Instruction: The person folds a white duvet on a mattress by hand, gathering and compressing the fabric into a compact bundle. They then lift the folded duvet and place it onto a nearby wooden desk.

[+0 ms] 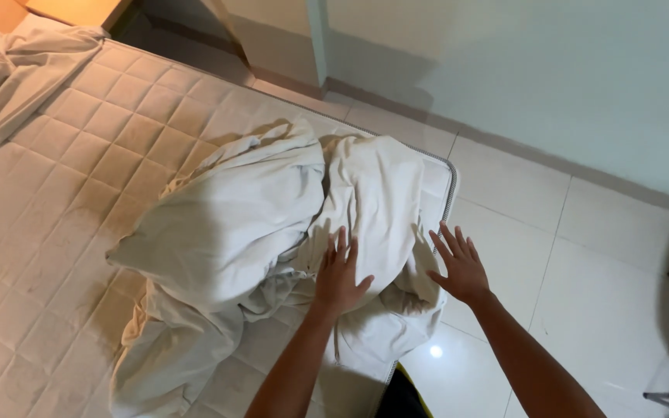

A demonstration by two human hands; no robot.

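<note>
While our left hand (340,272) is pressing flat, fingers spread, on the soft, light sheet (272,224), our right hand (458,267) is hovering open at the mattress (79,155) corner; bunched folds at frame centre look easiest to pinch.

Tiled floor (582,255), pale wall (551,70)

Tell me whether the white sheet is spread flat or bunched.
Bunched: the sheet lies crumpled in a heap at the mattress corner, leaving quilting bare.

Pale green wall (520,70) w/ brown skirting, glossy white floor tiles (582,263), bare quilted mattress (63,178); poss. wooden furniture (71,9) top left.
</note>
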